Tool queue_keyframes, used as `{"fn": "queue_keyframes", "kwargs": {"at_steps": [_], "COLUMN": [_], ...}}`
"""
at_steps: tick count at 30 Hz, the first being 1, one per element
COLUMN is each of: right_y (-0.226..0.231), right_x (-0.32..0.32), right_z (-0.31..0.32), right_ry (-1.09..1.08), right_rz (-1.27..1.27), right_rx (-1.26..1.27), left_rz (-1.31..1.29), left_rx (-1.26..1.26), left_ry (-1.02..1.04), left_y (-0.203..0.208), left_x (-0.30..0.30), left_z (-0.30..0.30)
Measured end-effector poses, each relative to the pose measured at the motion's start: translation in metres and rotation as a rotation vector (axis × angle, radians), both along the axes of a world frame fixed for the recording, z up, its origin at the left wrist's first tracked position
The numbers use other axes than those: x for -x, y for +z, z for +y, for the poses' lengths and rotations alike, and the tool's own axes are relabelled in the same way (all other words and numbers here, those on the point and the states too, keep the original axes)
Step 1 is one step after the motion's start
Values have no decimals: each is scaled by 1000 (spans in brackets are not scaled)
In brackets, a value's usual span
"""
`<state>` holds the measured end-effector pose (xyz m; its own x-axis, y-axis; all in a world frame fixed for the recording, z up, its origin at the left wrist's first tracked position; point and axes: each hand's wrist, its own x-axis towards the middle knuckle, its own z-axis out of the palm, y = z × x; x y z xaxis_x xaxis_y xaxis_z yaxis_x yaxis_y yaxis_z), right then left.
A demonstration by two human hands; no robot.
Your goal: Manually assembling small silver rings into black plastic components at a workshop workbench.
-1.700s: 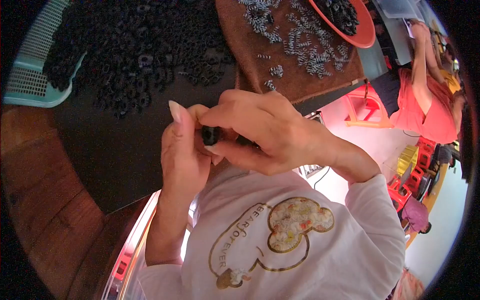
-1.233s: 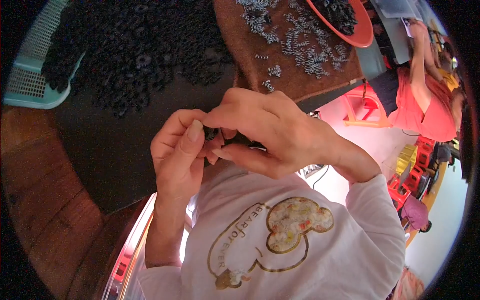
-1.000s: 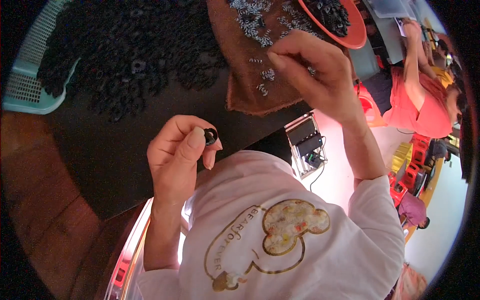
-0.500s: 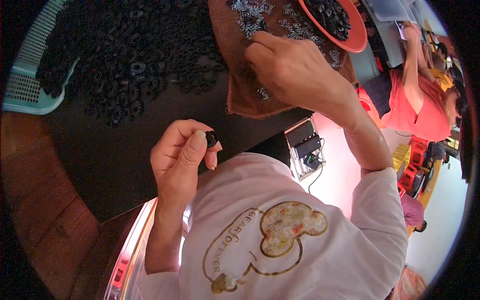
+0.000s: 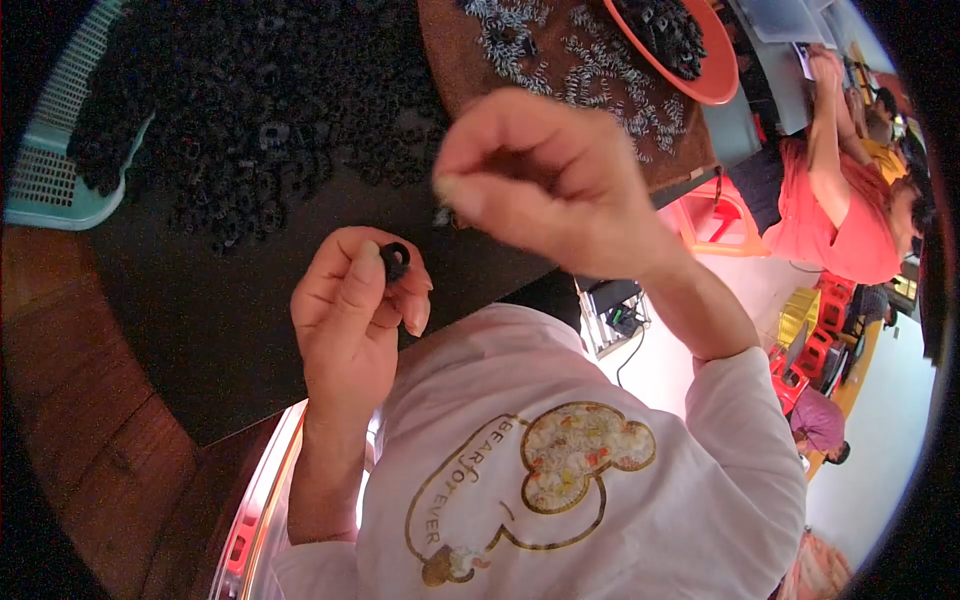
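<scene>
One small black ring (image 5: 394,261) is sitting pinched between the thumb and fingertips of your left hand (image 5: 352,318), raised above the dark mat (image 5: 200,330), while a large heap of black rings (image 5: 270,100) is lying unworked beyond it. Your right hand (image 5: 545,180) is hovering near the metal springs (image 5: 580,60) on the brown cloth (image 5: 450,40), fingers curled together; whether they are gripping a spring cannot be determined, so the fitting step is judged as not done.

Dark table (image 5: 200,330): black ring heap (image 5: 270,110), brown mat (image 5: 690,160), probably springs (image 5: 590,60).
</scene>
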<state>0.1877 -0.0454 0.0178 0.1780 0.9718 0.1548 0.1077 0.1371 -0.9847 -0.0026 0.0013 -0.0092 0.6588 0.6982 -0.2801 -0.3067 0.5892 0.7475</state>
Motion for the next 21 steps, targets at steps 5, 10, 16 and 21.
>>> {"fn": "queue_keyframes", "kwargs": {"at_steps": [5, 10, 16, 21], "right_y": [-11, -16, -23, -19], "right_x": [27, 32, 26, 27], "right_z": [5, 6, 3, 1], "right_ry": [136, 124, 89, 94], "right_rz": [317, 339, -356, -389], "right_rx": [96, 104, -433, -373], "left_rz": [-50, -64, -71, -51], "left_rx": [60, 81, 85, 64], "left_ry": [40, 62, 88, 52], "left_y": [2, -3, -4, -5], "left_x": [0, -1, 2, 4], "left_z": [2, 1, 2, 4]}}
